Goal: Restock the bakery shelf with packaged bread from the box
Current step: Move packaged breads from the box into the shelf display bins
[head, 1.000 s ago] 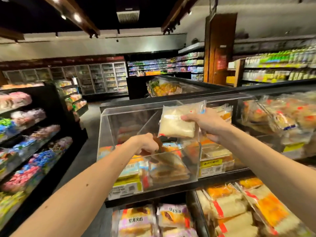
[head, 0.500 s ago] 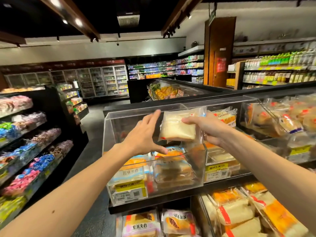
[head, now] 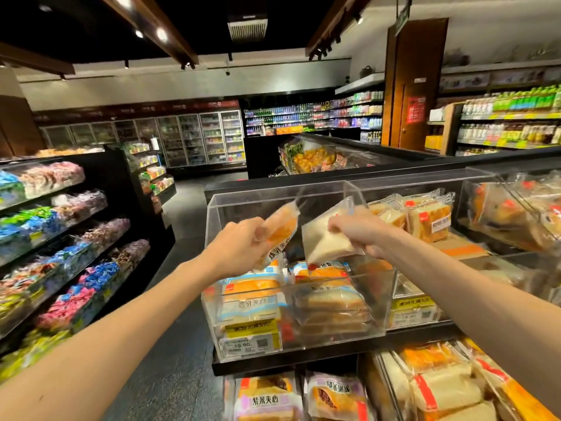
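**Two bread packs held over the clear bin**

We see two bare arms reaching out over a bakery shelf (head: pixel 334 352). The left hand (head: pixel 239 247) has its fingers curled tight round an orange bread pack (head: pixel 280 227). This pack tilts up and to the right, and black letters show on its lower end. The right hand (head: pixel 361 235) pinches a white bread pack (head: pixel 323 241) by its top right side, with thumb and fingers squeezed on the wrapper. That pack hangs with one corner pointing down.

The two packs are just beside each other, and we cannot tell if they touch. Both are up in the air over a clear bin (head: pixel 258 198) that sits on the top level of the shelf.

Inside the bin lie more bread packs (head: pixel 252 287), piled up in two heaps. A yellow price tag (head: pixel 250 332) is stuck on the front of the bin. To the right of the bin stand sliced bread packs (head: pixel 428 215). Below the shelf edge we see purple packs (head: pixel 267 399).

On the left, across the dark floor, are shelves of sweets (head: pixel 60 238). Far at the back stand glass fridges (head: pixel 188 138).
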Available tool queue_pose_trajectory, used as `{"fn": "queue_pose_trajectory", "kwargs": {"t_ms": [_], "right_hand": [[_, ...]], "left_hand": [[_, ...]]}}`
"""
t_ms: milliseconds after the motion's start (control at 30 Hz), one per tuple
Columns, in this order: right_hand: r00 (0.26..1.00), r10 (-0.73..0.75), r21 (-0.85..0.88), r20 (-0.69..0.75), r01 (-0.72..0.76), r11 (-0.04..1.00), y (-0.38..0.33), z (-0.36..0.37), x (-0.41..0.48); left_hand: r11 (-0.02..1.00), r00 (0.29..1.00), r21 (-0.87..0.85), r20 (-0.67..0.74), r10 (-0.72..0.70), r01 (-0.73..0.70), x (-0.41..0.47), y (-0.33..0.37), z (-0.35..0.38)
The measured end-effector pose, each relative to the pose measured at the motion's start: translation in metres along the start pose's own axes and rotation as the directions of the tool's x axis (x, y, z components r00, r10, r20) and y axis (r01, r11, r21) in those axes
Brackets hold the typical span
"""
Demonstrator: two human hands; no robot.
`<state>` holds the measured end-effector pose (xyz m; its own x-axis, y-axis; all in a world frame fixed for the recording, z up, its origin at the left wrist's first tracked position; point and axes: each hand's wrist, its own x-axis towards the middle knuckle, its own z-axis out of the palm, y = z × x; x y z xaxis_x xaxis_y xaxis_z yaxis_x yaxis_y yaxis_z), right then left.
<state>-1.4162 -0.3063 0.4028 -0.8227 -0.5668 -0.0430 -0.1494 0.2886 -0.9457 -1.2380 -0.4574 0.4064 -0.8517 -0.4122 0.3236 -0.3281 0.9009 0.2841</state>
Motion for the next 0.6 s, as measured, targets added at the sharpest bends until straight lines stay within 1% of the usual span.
{"fn": "queue_pose_trajectory", "kwargs": {"t_ms": [33,67,100,133,200,367,400,433,467,500,533,567,600], "right_hand": [[1.0,-0.01,-0.102,-0.012,0.008,0.995,0.0,0.007,0.002],[1.0,-0.013,-0.176,0.0,0.013,0.984,0.0,0.013,0.005],[1.0,-0.001,-0.221,0.024,0.007,0.975,-0.001,0.019,0.01],[0.999,0.022,-0.253,0.046,-0.009,0.968,-0.001,0.024,0.014],[0.993,0.079,-0.231,0.089,-0.056,0.971,-0.006,0.03,0.021],[0.948,0.264,-0.106,0.18,-0.248,0.963,-0.007,0.037,0.037],[0.952,0.256,-0.109,0.168,-0.24,0.965,-0.006,0.04,0.041],[0.972,0.201,-0.163,0.123,-0.18,0.97,-0.005,0.042,0.044],[0.994,0.091,-0.312,0.058,-0.068,0.948,-0.006,0.043,0.047],[0.999,-0.038,-0.505,0.0,0.033,0.863,-0.009,0.042,0.046],[0.985,-0.169,-0.677,-0.024,0.108,0.728,-0.014,0.041,0.044],[0.968,-0.25,-0.777,-0.021,0.141,0.613,-0.021,0.039,0.04],[0.956,-0.294,-0.84,0.001,0.161,0.518,-0.028,0.037,0.037]], "left_hand": [[0.99,0.996,-0.107,0.038,-0.084,0.088,0.001,-0.003,-0.001],[0.959,0.984,-0.224,0.085,-0.157,0.173,0.001,-0.005,-0.001],[0.916,0.967,-0.317,0.141,-0.212,0.247,0.001,-0.006,0.0],[0.88,0.952,-0.371,0.187,-0.242,0.297,0.001,-0.008,0.0],[0.854,0.937,-0.397,0.231,-0.263,0.337,0.002,-0.012,0.001],[0.843,0.931,-0.402,0.226,-0.287,0.357,0.004,-0.017,0.003],[0.841,0.932,-0.407,0.223,-0.287,0.356,0.004,-0.018,0.004],[0.838,0.933,-0.416,0.217,-0.286,0.353,0.004,-0.017,0.004],[0.834,0.935,-0.425,0.212,-0.285,0.35,0.005,-0.018,0.004],[0.832,0.936,-0.433,0.207,-0.283,0.347,0.005,-0.018,0.004],[0.831,0.937,-0.435,0.205,-0.283,0.346,0.005,-0.018,0.004],[0.832,0.937,-0.434,0.207,-0.282,0.346,0.005,-0.018,0.003],[0.833,0.937,-0.433,0.207,-0.281,0.346,0.005,-0.018,0.002]]}}
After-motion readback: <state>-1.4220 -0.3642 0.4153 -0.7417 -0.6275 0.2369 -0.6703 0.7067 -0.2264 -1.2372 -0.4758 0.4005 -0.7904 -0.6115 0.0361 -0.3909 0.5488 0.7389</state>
